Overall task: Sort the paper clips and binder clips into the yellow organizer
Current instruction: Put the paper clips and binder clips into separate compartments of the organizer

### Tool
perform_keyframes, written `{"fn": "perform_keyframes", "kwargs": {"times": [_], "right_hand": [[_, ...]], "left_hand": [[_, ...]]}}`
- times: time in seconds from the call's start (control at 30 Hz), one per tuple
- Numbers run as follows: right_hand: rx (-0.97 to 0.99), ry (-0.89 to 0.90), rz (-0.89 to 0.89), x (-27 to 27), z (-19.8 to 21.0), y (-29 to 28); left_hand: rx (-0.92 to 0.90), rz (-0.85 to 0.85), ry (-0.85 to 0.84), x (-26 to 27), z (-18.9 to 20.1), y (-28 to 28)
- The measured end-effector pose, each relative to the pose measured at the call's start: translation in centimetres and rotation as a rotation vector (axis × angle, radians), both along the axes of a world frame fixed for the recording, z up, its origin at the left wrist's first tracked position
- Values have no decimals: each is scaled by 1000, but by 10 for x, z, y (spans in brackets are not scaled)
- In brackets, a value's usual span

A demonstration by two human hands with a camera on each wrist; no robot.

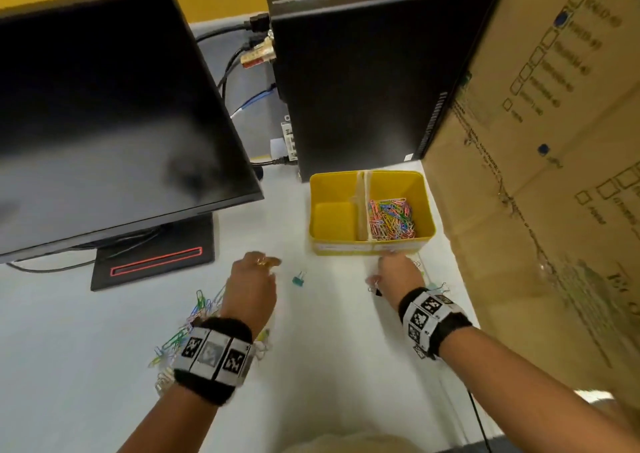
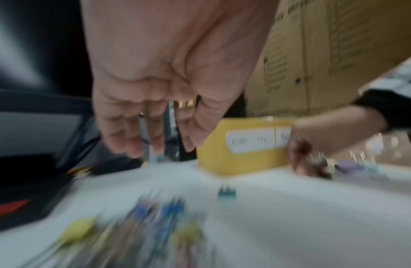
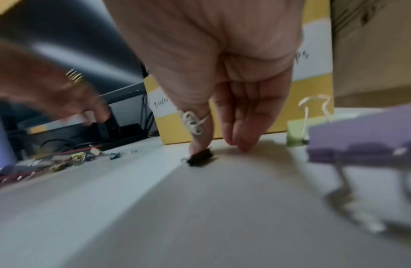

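The yellow organizer (image 1: 372, 246) stands on the white desk with two compartments: the left one holds nothing, the right one holds colourful paper clips (image 1: 391, 219). My left hand (image 1: 258, 279) hovers palm down over the desk with relaxed fingers (image 2: 131, 145) and holds nothing. A teal binder clip (image 1: 298, 278) lies just right of it. My right hand (image 1: 394, 269) is down at the organizer's front; its straight fingers (image 3: 241, 137) touch the desk. Its thumb presses on a small black binder clip (image 3: 200, 158). Loose paper clips (image 1: 194, 317) lie under my left wrist.
A purple binder clip (image 3: 360, 137) and a green one (image 3: 296, 134) lie right of my right hand. A black monitor (image 1: 104, 123) stands left, a black computer case (image 1: 363, 72) behind the organizer, and a large cardboard box (image 1: 554, 210) along the right.
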State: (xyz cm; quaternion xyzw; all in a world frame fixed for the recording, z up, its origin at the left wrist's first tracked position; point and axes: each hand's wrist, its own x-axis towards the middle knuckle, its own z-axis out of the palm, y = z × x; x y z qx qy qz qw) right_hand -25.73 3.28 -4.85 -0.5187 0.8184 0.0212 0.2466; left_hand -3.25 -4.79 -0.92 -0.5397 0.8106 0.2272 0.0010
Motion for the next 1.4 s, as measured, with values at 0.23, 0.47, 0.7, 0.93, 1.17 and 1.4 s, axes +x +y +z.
{"fn": "perform_keyframes", "kwargs": {"times": [0.23,0.47,0.7,0.93,1.17,1.4], "right_hand": [[-45,52,-127,23,-16,8],[-396,-201,64,31,9,19],[-836,-53,-134,-21,53,-22],[-761,-117,69,7,58,-11],[-148,-268,348,87,2,33],[-115,-173,275,78,-10,41]], "left_hand": [[269,-75,-455,57,-55,54],[263,-364,-396,35,-56,70],[287,-482,-331,34,-48,66],[262,-348,-249,61,-48,65],[224,-245,-202,74,-45,69],[65,-163,-112,54,-39,57]]}}
